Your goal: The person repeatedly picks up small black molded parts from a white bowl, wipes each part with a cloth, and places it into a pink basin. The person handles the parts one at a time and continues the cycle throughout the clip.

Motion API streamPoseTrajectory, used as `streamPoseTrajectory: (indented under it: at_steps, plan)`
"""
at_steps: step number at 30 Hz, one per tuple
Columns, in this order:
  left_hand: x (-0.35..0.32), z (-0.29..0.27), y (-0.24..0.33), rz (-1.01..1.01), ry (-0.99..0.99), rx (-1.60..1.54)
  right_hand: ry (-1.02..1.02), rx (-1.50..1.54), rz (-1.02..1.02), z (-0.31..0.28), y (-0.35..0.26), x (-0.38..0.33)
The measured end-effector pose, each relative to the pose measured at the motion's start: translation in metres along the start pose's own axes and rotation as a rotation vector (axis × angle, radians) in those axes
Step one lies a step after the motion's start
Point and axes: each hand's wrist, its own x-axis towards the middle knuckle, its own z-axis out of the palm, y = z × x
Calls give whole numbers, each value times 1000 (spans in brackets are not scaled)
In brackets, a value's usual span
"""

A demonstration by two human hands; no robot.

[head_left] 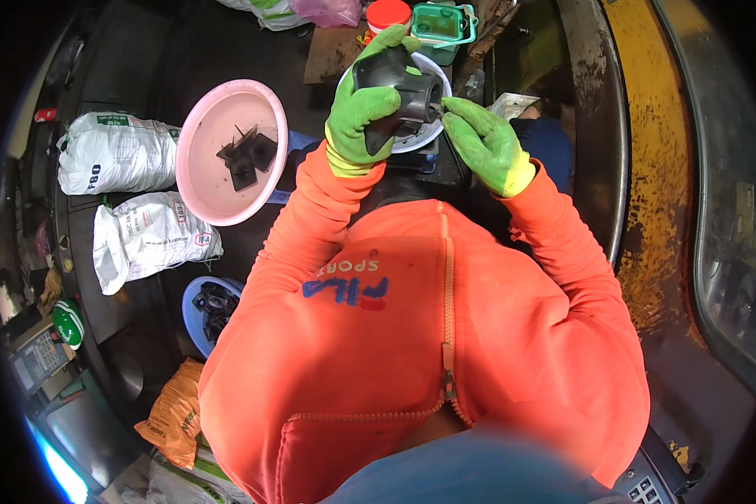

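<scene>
My left hand [357,118], in a green work glove, is wrapped round a black moulded part [416,94] with a round, hollow end facing right. The glove of my right hand [487,144] is also green with a yellow cuff. Its thumb and fingertips are pinched together at the rim of that round end; whatever is between them is too small to make out. Under the held part is a white basin [439,74], mostly hidden, with dark pieces in it.
Left of my arm, a pink basin [191,151] holds several black parts [248,160]. White sacks [118,155] lie beyond it, and a blue basin [195,315] of black pieces sits lower. A red-lidded tub [388,13] and green container [437,23] stand ahead. Yellow worn metal [647,168] rises at right.
</scene>
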Motion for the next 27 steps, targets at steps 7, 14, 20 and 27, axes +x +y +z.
streamPoseTrajectory:
  at_steps: [7, 14, 20, 27]
  plan:
    - [16, -15, -2, 305, -223, 476, 18, 271, 289, 1, -8, 0]
    - [20, -24, 0, 671, -281, 929, -34, 732, 640, -6, -42, 4]
    - [25, -28, 1, 852, -408, 1016, -219, 909, 761, -19, -61, 4]
    - [30, -36, 8, 896, -348, 1138, -207, 1241, 803, -26, -49, 19]
